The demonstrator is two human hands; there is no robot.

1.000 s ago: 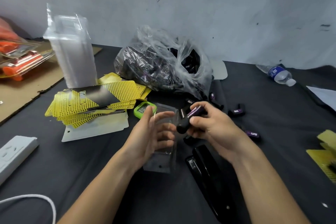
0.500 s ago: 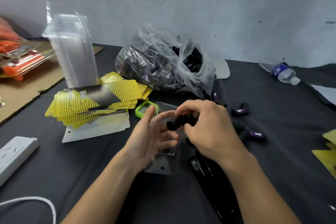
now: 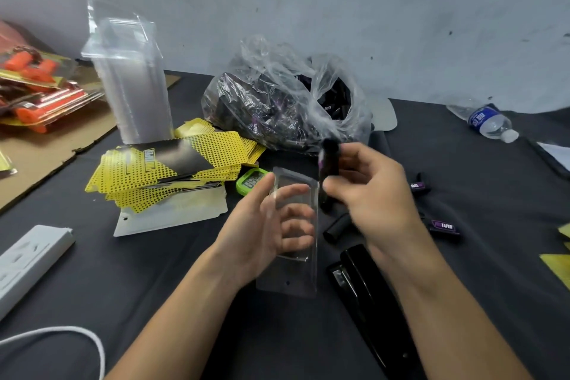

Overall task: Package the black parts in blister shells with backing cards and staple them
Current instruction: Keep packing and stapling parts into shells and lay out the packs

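Left hand [image 3: 268, 225] holds a clear shell [image 3: 303, 284] off the table [image 3: 154, 287], long axis running away from the person. Thumb lies along the shell's left edge; the fingers, a little apart, are curled behind it and show through the plastic. The cavity looks empty.

Right hand [image 3: 370, 197] pinches a black part [image 3: 329, 163] between thumb and fingertips, clamped on its lower half. The part stands roughly upright, just right of the shell's far right corner. It is blurred; whether it touches the shell's rim cannot be told.

Stapler [image 3: 367, 296], black, lies on the table under the right forearm, which hides much of its length.

Loose parts sit near the right hand: one plain black [image 3: 337, 227] just left of the wrist, and two with purple labels [image 3: 445, 227] [image 3: 419, 186] to its right.

Behind the hands is a clear bag [image 3: 287, 102] of more black parts, mouth open. A green timer [image 3: 251, 180] lies just beyond the left thumb. Left of it is a fanned heap of yellow dotted cards [image 3: 172, 170] on a white sheet [image 3: 172, 217], with a tall shell stack [image 3: 135, 86] behind.

Far left: cardboard [image 3: 46, 148] with orange packed goods [image 3: 34, 86]. Near left: a power strip [image 3: 27, 259] and a white cable [image 3: 61, 333]. Far right: a water bottle [image 3: 489, 122] on its side. More yellow cards lie at the right edge [image 3: 558, 265].
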